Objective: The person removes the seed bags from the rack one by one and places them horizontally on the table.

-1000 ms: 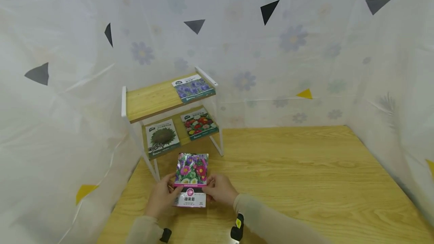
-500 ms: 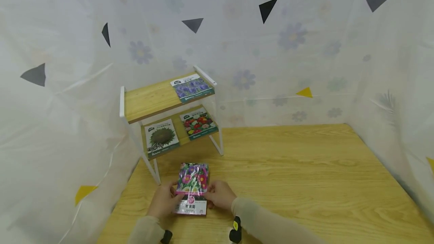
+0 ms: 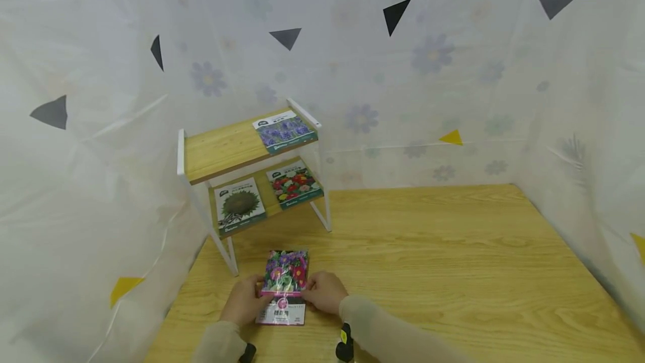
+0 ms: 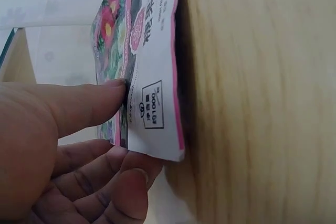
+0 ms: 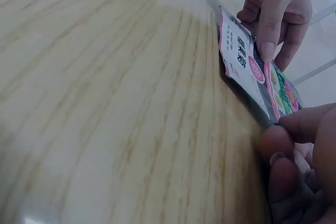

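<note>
A seed packet (image 3: 285,276) with pink and purple flowers and a white lower band lies low over the table in front of the small rack. My left hand (image 3: 244,300) pinches its left edge, thumb (image 4: 100,103) on the printed face and fingers beneath. From the other side my right hand (image 3: 325,292) pinches the right edge between thumb and fingertips. In the right wrist view the packet's near edge (image 5: 247,90) is close to the wood; whether its far end touches the table is hidden.
A two-tier wooden rack (image 3: 221,147) with white ends stands behind the hands. On its top tier lies a purple-flower packet (image 3: 284,131); below are a sunflower packet (image 3: 240,204) and a red-flower packet (image 3: 294,184). The wooden table (image 3: 453,262) extends right, up to patterned sheeting (image 3: 363,71).
Both hands have brought the packet down and towards the person, away from the rack, lowering it to the table. Both grips stay on its edges.
</note>
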Available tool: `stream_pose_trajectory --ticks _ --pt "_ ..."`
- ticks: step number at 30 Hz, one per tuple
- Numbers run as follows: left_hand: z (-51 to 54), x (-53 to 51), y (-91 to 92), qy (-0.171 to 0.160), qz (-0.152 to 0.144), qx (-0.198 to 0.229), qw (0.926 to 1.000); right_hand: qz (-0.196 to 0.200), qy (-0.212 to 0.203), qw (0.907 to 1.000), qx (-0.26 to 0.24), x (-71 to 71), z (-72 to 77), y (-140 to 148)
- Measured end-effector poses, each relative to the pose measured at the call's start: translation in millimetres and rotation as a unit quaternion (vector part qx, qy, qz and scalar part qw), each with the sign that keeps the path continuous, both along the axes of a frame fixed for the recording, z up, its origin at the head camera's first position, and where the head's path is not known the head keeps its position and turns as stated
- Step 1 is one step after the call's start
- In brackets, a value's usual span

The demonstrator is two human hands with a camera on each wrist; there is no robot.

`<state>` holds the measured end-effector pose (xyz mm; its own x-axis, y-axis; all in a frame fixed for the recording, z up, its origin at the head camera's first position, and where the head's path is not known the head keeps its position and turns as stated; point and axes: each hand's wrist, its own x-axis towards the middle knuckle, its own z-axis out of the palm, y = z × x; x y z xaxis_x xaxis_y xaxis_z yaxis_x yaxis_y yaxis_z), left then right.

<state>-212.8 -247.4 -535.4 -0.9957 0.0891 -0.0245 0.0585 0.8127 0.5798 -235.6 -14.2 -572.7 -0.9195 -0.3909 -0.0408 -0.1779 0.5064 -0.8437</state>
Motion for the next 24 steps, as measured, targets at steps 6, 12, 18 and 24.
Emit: stream_pose_trajectory --ticks 6,12,18,24 --pt "-3.8 -4.7 -0.2 -0.002 -0.001 -0.029 0.9996 -0.006 0.008 0.9996 0.025 -0.4 3.0 -2.8" --pt "-1.9 -6.1 0.0 -0.006 0.012 -0.070 0.9975 -0.014 0.002 0.9994 0.032 -1.7 3.4 -5.6" --pt "2.1 -6.1 1.8 -0.010 0.016 -0.059 0.9981 -0.018 -0.002 0.9993 0.034 -1.2 5.9 -6.2" --pt "4.2 -6.4 2.1 -0.024 0.015 -0.057 0.9980 -0.023 -0.014 0.9992 0.031 1.2 12.3 -5.1"
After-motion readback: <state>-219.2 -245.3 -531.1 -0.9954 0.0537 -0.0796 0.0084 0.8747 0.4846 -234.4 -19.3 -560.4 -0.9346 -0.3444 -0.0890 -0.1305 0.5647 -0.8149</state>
